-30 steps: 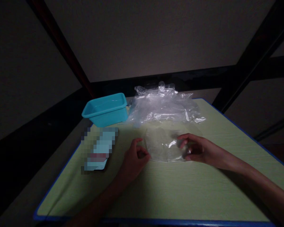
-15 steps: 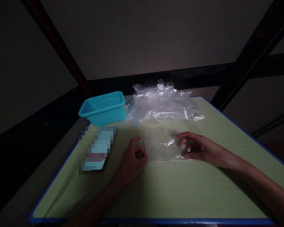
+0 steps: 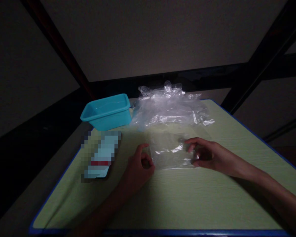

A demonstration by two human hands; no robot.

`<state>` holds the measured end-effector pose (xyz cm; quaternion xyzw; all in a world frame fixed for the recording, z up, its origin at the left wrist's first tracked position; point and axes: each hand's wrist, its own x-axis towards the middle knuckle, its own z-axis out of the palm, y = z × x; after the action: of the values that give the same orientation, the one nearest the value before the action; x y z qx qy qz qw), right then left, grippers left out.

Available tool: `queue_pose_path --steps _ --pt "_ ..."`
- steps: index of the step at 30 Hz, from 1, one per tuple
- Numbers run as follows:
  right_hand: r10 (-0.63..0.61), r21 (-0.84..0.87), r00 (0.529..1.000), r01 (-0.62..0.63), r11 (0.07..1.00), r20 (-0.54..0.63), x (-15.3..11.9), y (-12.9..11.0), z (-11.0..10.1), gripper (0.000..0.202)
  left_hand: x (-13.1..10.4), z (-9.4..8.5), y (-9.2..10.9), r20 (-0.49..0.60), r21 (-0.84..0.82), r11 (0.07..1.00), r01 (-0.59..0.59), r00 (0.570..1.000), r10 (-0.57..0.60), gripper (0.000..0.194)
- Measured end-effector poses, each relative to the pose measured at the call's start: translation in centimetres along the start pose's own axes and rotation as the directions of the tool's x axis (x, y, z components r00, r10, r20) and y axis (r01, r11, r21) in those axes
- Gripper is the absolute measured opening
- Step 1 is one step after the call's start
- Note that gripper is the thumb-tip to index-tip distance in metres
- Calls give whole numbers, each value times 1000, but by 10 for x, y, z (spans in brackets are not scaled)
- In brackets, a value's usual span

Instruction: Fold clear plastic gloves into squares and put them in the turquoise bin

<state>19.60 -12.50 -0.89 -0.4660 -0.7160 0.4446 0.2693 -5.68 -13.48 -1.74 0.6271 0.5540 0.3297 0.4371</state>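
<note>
A flat, clear plastic bag (image 3: pixel 170 149) lies on the table between my hands, light glinting off its creases. My left hand (image 3: pixel 140 164) is curled at its left edge, thumb and fingers closed on the plastic. At the right edge my right hand (image 3: pixel 206 153) pinches the bag, its thumb near the lower right corner and the index finger higher up. The exact fingertip contact is hard to see through the transparent film. Just beyond the bag spreads a heap of thin clear plastic (image 3: pixel 170 107) with rounded, finger-like ends along its far side.
A turquoise plastic basket (image 3: pixel 108 120) stands at the back left, beside the heap. Nearer to me on the left is a phone (image 3: pixel 105 151), its screen partly pixelated. The pale green table (image 3: pixel 187 200) has a blue rim, and a wall rises behind it.
Both hands stay nearly where they were at the bag's edges. The creases and glints on the film have shifted slightly, and the view has moved a little.
</note>
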Motion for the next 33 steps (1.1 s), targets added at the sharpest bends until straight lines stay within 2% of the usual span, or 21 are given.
queue_pose_path --steps 5,9,11,13,15,18,21,23,26,33 --pt "0 -50 1000 -1 999 -28 -2 1 -1 46 -1 -2 -4 4 12 999 -33 999 33 53" --pt "-4 -99 1000 2 995 -29 -3 4 -4 49 -1 -5 -4 -44 74 996 -55 997 58 44" --pt "-10 -118 1000 8 993 -20 -3 5 -4 49 -1 -7 -2 -83 140 985 -103 990 116 37" --pt "-15 -129 1000 13 992 -13 -3 5 -4 50 2 -7 1 -85 229 954 -196 972 220 30" --pt "-14 -123 1000 13 992 -2 -3 3 -5 52 6 -6 7 -12 317 889 -331 936 353 26" --pt "-20 -87 1000 21 996 11 -4 1 -7 50 16 -2 18 223 414 727 -548 835 503 25" --pt "-45 -52 999 46 998 13 -5 1 -10 45 26 5 24 457 467 553 -690 724 518 32" --pt "-54 -64 999 54 996 10 -5 1 -12 43 30 10 24 538 487 483 -727 686 490 39" --pt "-42 -107 999 43 993 19 -5 2 -14 46 31 15 18 590 522 434 -734 679 438 48" --pt "9 -103 999 -5 995 36 -5 7 -13 54 29 17 10 606 588 420 -692 720 338 60"
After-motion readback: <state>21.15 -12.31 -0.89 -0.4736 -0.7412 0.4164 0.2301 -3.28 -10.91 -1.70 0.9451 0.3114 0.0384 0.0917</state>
